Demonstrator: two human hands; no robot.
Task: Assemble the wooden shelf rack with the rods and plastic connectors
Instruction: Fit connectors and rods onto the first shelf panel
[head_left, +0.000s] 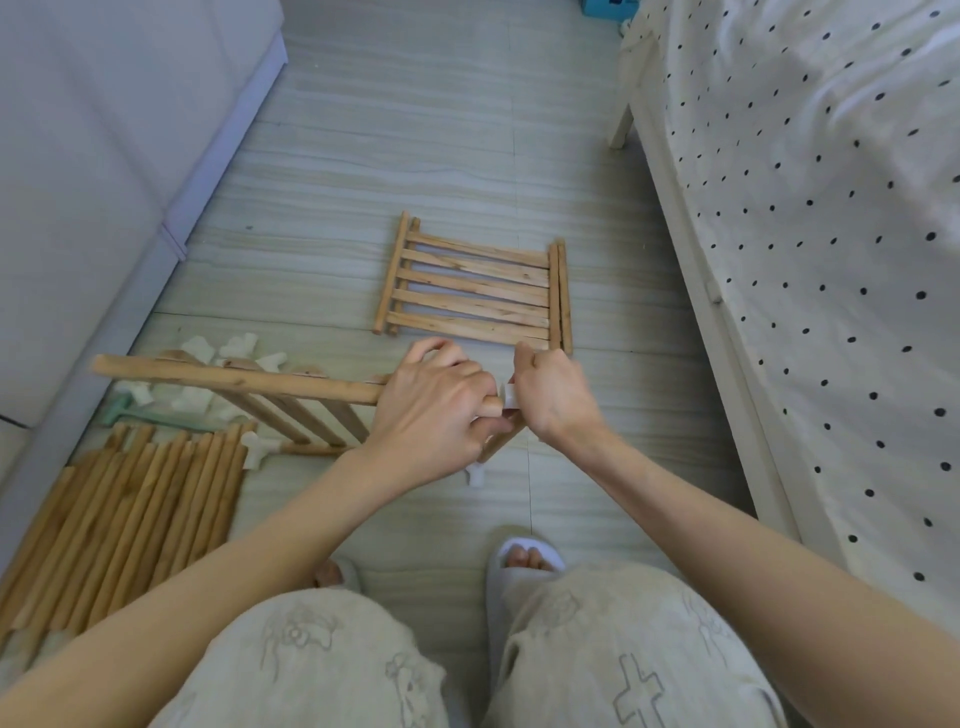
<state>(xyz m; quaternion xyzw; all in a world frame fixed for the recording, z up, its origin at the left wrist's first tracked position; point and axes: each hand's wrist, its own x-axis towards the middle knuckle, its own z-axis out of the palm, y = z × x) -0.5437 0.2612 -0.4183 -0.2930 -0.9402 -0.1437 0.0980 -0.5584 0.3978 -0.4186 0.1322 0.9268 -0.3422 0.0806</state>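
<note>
The left hand (434, 402) grasps a slatted shelf panel (291, 400) and the right hand (550, 389) pinches a white plastic connector (510, 396) onto its corner, while another panel (475, 288) at centre, loose rods (130, 499) and connectors (197, 379) at lower left wait unassembled.

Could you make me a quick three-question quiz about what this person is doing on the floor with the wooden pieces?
1. True or false: the slatted panel on the floor beyond the hands is being held.
2. Which hand pinches the white plastic connector: A left hand, B right hand?
3. Fill in: the pile of loose rods lies on the person's ____ side.

Key: 1 false; 2 B; 3 left.
</note>
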